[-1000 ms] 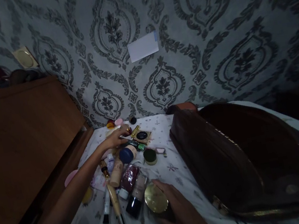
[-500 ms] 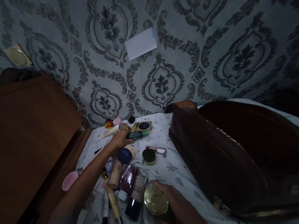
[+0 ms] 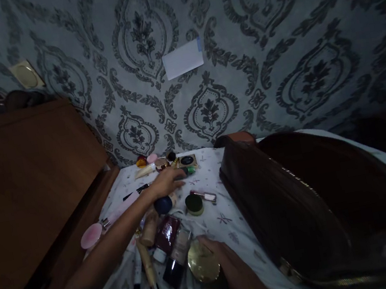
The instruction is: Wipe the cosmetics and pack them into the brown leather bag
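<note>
My right hand (image 3: 235,276) is wrapped round a round jar with a shiny gold lid (image 3: 203,261) at the bottom centre. Farther back, my left hand (image 3: 167,181) reaches over the cosmetics with its fingers apart, beside a dark tube with a green end (image 3: 190,170). Just below it lies a dark blue round cap (image 3: 163,204). Between my hands are a green-lidded jar (image 3: 194,204), a dark red packet (image 3: 167,232), a black-capped bottle (image 3: 179,259) and a yellow tube (image 3: 148,267).
A large dark brown bag (image 3: 282,208) lies open on the right of the patterned sheet (image 3: 227,233). A wooden headboard (image 3: 33,192) stands at the left. Near the wall sit a gold compact (image 3: 187,161) and small cosmetics. A pink round item (image 3: 91,236) lies beyond my left forearm.
My left hand has shifted slightly right and its fingers have come off the dark tube, which lies near its earlier place. My right hand keeps the gold-lidded jar.
</note>
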Demonstrator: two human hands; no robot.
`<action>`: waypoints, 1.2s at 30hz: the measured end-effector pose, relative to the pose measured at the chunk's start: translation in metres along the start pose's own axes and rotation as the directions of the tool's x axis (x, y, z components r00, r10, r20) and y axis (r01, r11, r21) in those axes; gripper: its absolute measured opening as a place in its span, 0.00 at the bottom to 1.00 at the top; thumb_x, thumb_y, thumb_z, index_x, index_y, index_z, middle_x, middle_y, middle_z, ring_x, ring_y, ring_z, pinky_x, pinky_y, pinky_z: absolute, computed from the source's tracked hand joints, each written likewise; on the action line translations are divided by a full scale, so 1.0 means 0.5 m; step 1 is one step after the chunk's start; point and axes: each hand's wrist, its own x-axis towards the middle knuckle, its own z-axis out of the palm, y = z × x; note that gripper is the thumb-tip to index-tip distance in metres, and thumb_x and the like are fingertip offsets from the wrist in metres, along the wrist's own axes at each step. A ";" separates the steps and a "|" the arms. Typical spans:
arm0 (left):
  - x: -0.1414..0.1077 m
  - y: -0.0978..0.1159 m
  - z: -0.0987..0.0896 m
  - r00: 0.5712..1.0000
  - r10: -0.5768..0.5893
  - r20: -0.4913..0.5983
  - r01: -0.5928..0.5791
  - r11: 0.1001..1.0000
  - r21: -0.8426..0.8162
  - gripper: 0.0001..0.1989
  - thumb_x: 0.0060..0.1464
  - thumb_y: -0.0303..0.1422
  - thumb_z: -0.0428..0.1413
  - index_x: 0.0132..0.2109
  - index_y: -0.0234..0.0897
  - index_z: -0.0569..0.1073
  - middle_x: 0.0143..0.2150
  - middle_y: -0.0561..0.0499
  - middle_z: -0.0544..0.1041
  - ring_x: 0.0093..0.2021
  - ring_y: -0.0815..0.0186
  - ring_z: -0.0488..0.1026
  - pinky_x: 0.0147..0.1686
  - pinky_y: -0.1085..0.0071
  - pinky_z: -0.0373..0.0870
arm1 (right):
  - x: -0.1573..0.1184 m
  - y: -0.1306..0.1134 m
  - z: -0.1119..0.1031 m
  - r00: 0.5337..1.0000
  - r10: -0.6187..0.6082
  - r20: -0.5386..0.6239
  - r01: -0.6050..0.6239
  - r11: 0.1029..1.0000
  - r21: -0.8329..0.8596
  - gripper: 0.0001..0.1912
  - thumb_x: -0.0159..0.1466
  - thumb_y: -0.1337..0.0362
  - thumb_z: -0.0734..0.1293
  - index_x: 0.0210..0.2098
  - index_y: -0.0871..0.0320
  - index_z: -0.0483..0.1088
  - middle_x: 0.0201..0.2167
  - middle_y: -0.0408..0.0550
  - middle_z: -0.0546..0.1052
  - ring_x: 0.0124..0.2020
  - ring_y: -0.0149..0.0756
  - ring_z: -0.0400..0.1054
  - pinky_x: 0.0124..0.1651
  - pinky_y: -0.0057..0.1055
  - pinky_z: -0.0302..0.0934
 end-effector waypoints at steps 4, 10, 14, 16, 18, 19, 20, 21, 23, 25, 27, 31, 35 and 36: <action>0.031 0.053 0.029 0.968 0.141 0.209 -0.132 0.990 -0.056 0.09 0.49 0.27 0.64 0.39 0.43 0.79 0.37 0.54 0.79 0.39 0.66 0.75 0.41 0.75 0.68 | 0.000 0.005 0.003 1.000 -0.008 -0.007 0.008 1.000 -0.022 0.38 0.56 0.71 0.65 0.66 0.60 0.53 0.62 0.59 0.65 0.63 0.49 0.59 0.63 0.50 0.57; 0.042 0.044 0.026 0.989 -0.051 0.138 0.046 0.998 0.042 0.07 0.54 0.36 0.61 0.39 0.39 0.78 0.37 0.49 0.79 0.39 0.60 0.75 0.35 0.70 0.67 | 0.000 0.020 0.014 1.000 -0.011 -0.006 0.011 1.000 -0.027 0.37 0.58 0.70 0.63 0.67 0.60 0.52 0.63 0.59 0.65 0.64 0.48 0.59 0.64 0.49 0.57; -0.005 -0.034 -0.051 0.973 -0.229 0.010 0.227 0.969 0.098 0.12 0.60 0.37 0.54 0.48 0.38 0.74 0.46 0.48 0.77 0.45 0.60 0.73 0.42 0.68 0.67 | -0.003 0.027 0.020 0.999 0.004 -0.040 -0.006 0.999 -0.036 0.39 0.57 0.70 0.65 0.67 0.57 0.52 0.63 0.57 0.65 0.64 0.49 0.58 0.65 0.50 0.56; -0.040 -0.089 -0.087 0.941 -0.336 0.038 0.327 0.932 0.154 0.11 0.59 0.36 0.55 0.45 0.36 0.75 0.43 0.47 0.77 0.43 0.60 0.73 0.43 0.65 0.68 | -0.004 0.024 0.017 0.999 -0.008 -0.042 0.006 0.999 -0.047 0.37 0.59 0.69 0.65 0.67 0.57 0.53 0.63 0.57 0.65 0.64 0.49 0.59 0.64 0.49 0.57; -0.075 -0.140 -0.104 0.890 -0.444 0.103 0.415 0.882 0.222 0.12 0.59 0.38 0.58 0.44 0.34 0.74 0.43 0.47 0.76 0.42 0.61 0.74 0.43 0.61 0.71 | -0.003 0.017 0.010 0.999 -0.022 -0.026 0.021 0.999 -0.049 0.36 0.60 0.67 0.65 0.67 0.58 0.52 0.63 0.57 0.65 0.63 0.49 0.59 0.64 0.48 0.58; -0.088 -0.160 -0.104 0.863 -0.485 0.139 0.443 0.861 0.250 0.12 0.59 0.38 0.57 0.44 0.34 0.74 0.43 0.47 0.76 0.42 0.62 0.74 0.43 0.61 0.72 | -0.002 0.014 0.006 1.000 -0.025 -0.019 0.024 0.999 -0.048 0.36 0.61 0.66 0.64 0.67 0.58 0.52 0.63 0.58 0.65 0.63 0.49 0.59 0.64 0.48 0.58; -0.099 -0.177 -0.099 0.838 -0.517 0.172 0.463 0.843 0.274 0.12 0.60 0.38 0.57 0.45 0.34 0.73 0.44 0.47 0.76 0.42 0.62 0.74 0.43 0.60 0.73 | -0.001 0.011 0.003 1.000 -0.021 -0.016 0.020 0.999 -0.047 0.35 0.61 0.66 0.64 0.67 0.58 0.52 0.63 0.57 0.65 0.63 0.48 0.60 0.63 0.48 0.58; -0.105 -0.189 -0.091 0.819 -0.538 0.201 0.474 0.830 0.293 0.13 0.60 0.38 0.57 0.46 0.34 0.73 0.45 0.47 0.75 0.42 0.63 0.74 0.43 0.60 0.74 | 0.000 0.009 0.002 1.000 -0.011 -0.011 0.011 0.999 -0.049 0.35 0.61 0.66 0.64 0.67 0.58 0.52 0.63 0.57 0.65 0.63 0.48 0.60 0.64 0.48 0.58; -0.106 -0.201 -0.071 0.802 -0.549 0.236 0.473 0.824 0.312 0.13 0.61 0.37 0.57 0.48 0.34 0.73 0.47 0.47 0.75 0.44 0.62 0.74 0.43 0.60 0.74 | 0.002 0.008 0.001 1.000 0.009 -0.002 -0.010 0.998 -0.060 0.35 0.61 0.66 0.64 0.66 0.58 0.52 0.63 0.57 0.65 0.64 0.47 0.59 0.64 0.48 0.58; -0.093 -0.202 -0.057 0.818 -0.527 0.232 0.452 0.837 0.308 0.13 0.61 0.37 0.57 0.49 0.34 0.73 0.48 0.46 0.75 0.46 0.61 0.74 0.45 0.58 0.74 | 0.003 0.011 0.004 1.000 0.015 0.005 -0.015 0.997 -0.070 0.35 0.60 0.66 0.64 0.66 0.59 0.52 0.63 0.57 0.64 0.64 0.47 0.59 0.64 0.48 0.58; -0.076 -0.198 -0.056 0.854 -0.485 0.189 0.425 0.860 0.283 0.14 0.60 0.37 0.57 0.50 0.35 0.72 0.51 0.45 0.74 0.49 0.59 0.73 0.48 0.56 0.72 | 0.003 0.013 0.007 1.000 0.014 0.001 -0.014 0.997 -0.075 0.36 0.60 0.66 0.64 0.66 0.59 0.52 0.63 0.58 0.64 0.64 0.48 0.59 0.64 0.49 0.58; -0.064 -0.198 -0.089 0.906 -0.414 0.092 0.388 0.897 0.209 0.19 0.62 0.34 0.54 0.58 0.37 0.67 0.57 0.45 0.71 0.54 0.59 0.70 0.52 0.59 0.68 | 0.004 0.014 0.009 0.999 0.041 -0.025 -0.043 0.996 -0.076 0.36 0.58 0.66 0.65 0.65 0.57 0.54 0.61 0.57 0.67 0.63 0.50 0.61 0.62 0.51 0.60; -0.124 -0.216 -0.127 0.859 -0.459 0.229 0.427 0.887 0.176 0.16 0.57 0.34 0.56 0.52 0.39 0.73 0.44 0.50 0.79 0.41 0.64 0.75 0.39 0.72 0.71 | 0.003 0.016 0.009 0.999 0.015 -0.052 -0.020 0.996 -0.091 0.34 0.59 0.64 0.65 0.64 0.57 0.56 0.60 0.57 0.68 0.61 0.50 0.64 0.60 0.50 0.62; -0.149 -0.220 -0.131 0.829 -0.478 0.289 0.445 0.878 0.177 0.15 0.54 0.35 0.59 0.49 0.38 0.74 0.38 0.51 0.79 0.36 0.65 0.76 0.35 0.73 0.71 | 0.003 0.017 0.010 0.998 0.004 -0.056 -0.009 0.995 -0.097 0.34 0.60 0.64 0.65 0.64 0.58 0.56 0.60 0.57 0.68 0.61 0.50 0.64 0.60 0.50 0.63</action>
